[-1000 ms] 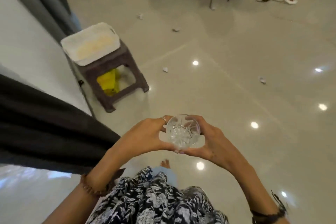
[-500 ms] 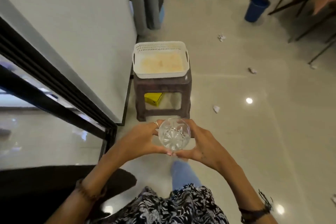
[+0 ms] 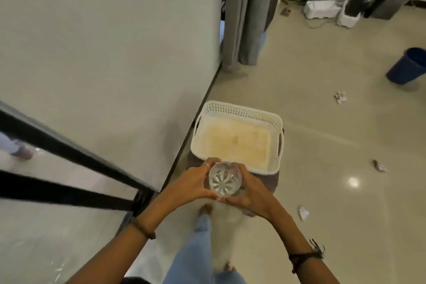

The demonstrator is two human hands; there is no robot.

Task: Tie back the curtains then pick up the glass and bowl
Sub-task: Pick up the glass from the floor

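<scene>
- Closer now vs 0.5 s ago: white basket (image 3: 237, 112) on brown stool (image 3: 272, 182), at 12 o'clock from hands.
- Left hand (image 3: 191, 183) & right hand (image 3: 250, 194) both wrap the glass (image 3: 224, 179), cupped from 9 and 3 o'clock.
- Glass is upright, at basket's near edge.

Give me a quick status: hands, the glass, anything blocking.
Left hand and right hand both cupped around the glass. Glass upright, held above near edge of white basket on stool. Bowl not in view. Nothing in the way.

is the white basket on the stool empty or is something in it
Empty: the white basket shows only its bare yellowish floor. The glass is still outside it.
</scene>
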